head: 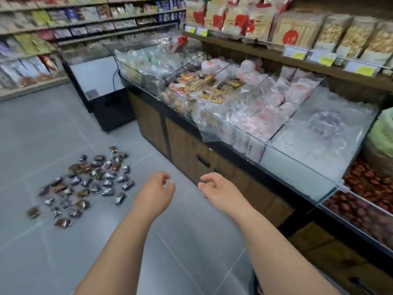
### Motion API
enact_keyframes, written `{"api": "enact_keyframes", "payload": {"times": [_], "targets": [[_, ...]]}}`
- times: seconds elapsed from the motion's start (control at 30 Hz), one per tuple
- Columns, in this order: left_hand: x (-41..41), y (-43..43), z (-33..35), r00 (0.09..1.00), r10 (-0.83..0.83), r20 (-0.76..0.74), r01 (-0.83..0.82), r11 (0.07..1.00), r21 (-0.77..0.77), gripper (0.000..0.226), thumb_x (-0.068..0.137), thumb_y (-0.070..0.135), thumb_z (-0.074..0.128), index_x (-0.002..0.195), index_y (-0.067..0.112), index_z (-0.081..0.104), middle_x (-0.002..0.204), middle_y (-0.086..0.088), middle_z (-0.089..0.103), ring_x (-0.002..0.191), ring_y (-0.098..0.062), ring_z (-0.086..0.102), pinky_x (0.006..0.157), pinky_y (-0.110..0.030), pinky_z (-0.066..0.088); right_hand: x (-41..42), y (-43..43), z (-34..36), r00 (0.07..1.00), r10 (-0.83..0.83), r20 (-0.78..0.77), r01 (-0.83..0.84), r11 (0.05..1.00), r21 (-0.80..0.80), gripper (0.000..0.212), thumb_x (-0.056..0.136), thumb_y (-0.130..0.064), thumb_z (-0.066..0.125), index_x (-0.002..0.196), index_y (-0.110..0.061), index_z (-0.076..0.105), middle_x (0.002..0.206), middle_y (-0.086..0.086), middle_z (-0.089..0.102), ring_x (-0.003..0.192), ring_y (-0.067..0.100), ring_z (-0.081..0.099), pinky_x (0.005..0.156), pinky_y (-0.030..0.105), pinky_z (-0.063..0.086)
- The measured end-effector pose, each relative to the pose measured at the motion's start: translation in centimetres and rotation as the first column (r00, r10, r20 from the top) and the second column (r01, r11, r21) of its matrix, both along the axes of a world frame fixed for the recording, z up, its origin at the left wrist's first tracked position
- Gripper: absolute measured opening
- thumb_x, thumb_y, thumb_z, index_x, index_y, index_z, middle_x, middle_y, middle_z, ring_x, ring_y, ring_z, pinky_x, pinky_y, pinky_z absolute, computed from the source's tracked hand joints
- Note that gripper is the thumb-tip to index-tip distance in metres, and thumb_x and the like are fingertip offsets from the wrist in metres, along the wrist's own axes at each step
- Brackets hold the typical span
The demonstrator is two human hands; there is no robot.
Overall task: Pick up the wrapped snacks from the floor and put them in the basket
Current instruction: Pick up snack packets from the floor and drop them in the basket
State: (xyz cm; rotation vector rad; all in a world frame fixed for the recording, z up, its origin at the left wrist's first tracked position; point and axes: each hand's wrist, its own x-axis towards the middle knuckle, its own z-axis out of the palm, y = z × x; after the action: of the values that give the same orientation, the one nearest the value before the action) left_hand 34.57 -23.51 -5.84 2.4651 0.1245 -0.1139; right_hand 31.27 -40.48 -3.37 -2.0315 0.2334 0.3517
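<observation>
The wrapped snacks (85, 184) lie scattered on the floor (53, 128), left of the display counter (187, 150).

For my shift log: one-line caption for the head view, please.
Left hand and right hand, both empty, hover above the floor; wrapped snacks lie scattered to their left.

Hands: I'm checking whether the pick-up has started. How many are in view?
2. The left hand hovers over the grey floor right of the scattered wrapped snacks; the right hand is beside it, in front of the wooden display counter. Both loosely curled, empty.
</observation>
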Motion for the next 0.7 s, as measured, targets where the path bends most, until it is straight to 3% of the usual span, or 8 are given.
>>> {"api": "enact_keyframes", "payload": {"times": [0.2,0.37,0.6,0.7], "targets": [[2.3,11.0,0.0,0.987,0.157,-0.042,-0.157,0.988,-0.005,0.026,0.091,0.033,0.051,0.114,0.022,0.055,0.109,0.003,0.060,0.097,-0.022,0.058,0.086,-0.036,0.048,5.8,10.8,0.1,0.992,0.122,0.033,-0.123,0.992,0.024,0.028,0.093,-0.031,0.051,0.119,-0.021,0.054,0.105,0.000,0.062,0.094,0.014,0.059,0.084,0.025,0.044],[4.1,17.3,-0.8,0.960,0.276,-0.055,-0.276,0.961,0.013,0.022,0.092,0.033,0.050,0.111,0.022,0.056,0.102,0.005,0.062,0.090,-0.019,0.057,0.077,-0.029,0.045,10.9,17.3,-0.6,0.973,0.228,0.031,-0.229,0.972,0.045,0.026,0.093,-0.028,0.053,0.118,-0.019,0.056,0.095,-0.003,0.059,0.079,0.008,0.054,0.072,0.020,0.042],[11.6,23.3,-2.1,0.916,0.391,-0.094,-0.386,0.920,0.063,0.031,0.093,0.031,0.048,0.121,0.020,0.052,0.100,0.003,0.062,0.091,-0.020,0.058,0.074,-0.028,0.044,21.8,24.5,-2.5,0.918,0.397,-0.006,-0.397,0.918,0.008,0.028,0.094,-0.032,0.051,0.119,-0.020,0.056,0.102,-0.004,0.058,0.090,0.012,0.054,0.088,0.028,0.044],[16.4,25.5,-1.9,0.902,0.422,-0.090,-0.418,0.906,0.064,0.025,0.093,0.030,0.046,0.115,0.018,0.054,0.096,0.002,0.064,0.084,-0.017,0.056,0.071,-0.028,0.044,27.7,26.8,-2.6,0.888,0.459,-0.025,-0.459,0.888,-0.030,0.026,0.094,-0.030,0.050,0.118,-0.021,0.056,0.092,-0.005,0.058,0.086,0.014,0.054,0.081,0.026,0.042]]}}
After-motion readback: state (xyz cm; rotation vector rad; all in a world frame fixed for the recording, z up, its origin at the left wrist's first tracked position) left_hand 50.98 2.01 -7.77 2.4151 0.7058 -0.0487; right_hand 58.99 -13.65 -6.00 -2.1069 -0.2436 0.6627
